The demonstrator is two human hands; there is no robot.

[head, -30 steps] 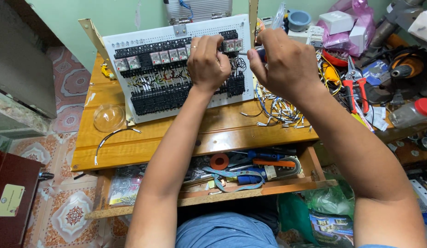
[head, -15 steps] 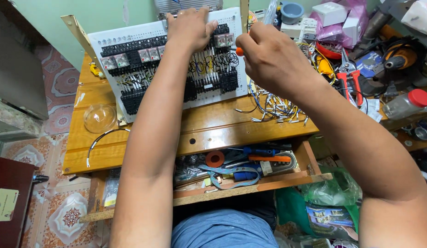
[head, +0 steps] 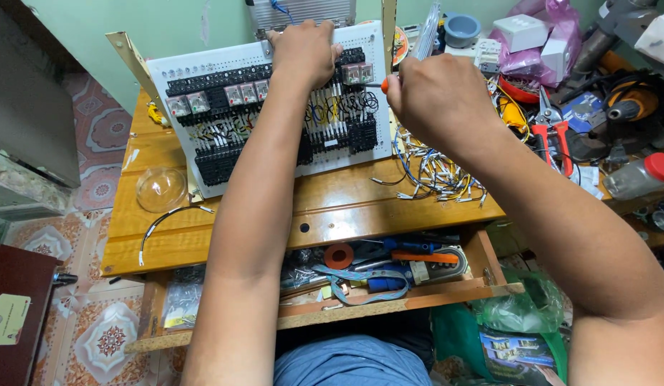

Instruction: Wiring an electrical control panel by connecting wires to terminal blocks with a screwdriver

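Nearest to me is the open drawer (head: 446,297), with a red tape roll (head: 339,255), blue and orange tools and a ribbon cable inside. Above it the wooden table (head: 203,232) carries a clear dome (head: 161,189) on the left and a bundle of loose wires (head: 435,175) on the right.

My right hand (head: 439,96) is closed around a screwdriver (head: 381,84); only a small part of the orange handle shows, and the tip points left at the panel (head: 225,107). My left hand (head: 303,50) lies over the top edge of the panel, fingers curled over it. I cannot tell if it grips the edge or only presses on it.

The panel stands tilted at the back of the table and leans away from me. It is a white perforated board with 2 rows of black terminals, some clear relays and many thin wires. I judge it stiff and rather heavy, but the wiring and relays are fragile. The bare top edge or the side frame is the safe place to hold, not the parts.

Farther right I see red cutters (head: 550,136), a drill (head: 625,107) and a bottle with red cap (head: 643,175).
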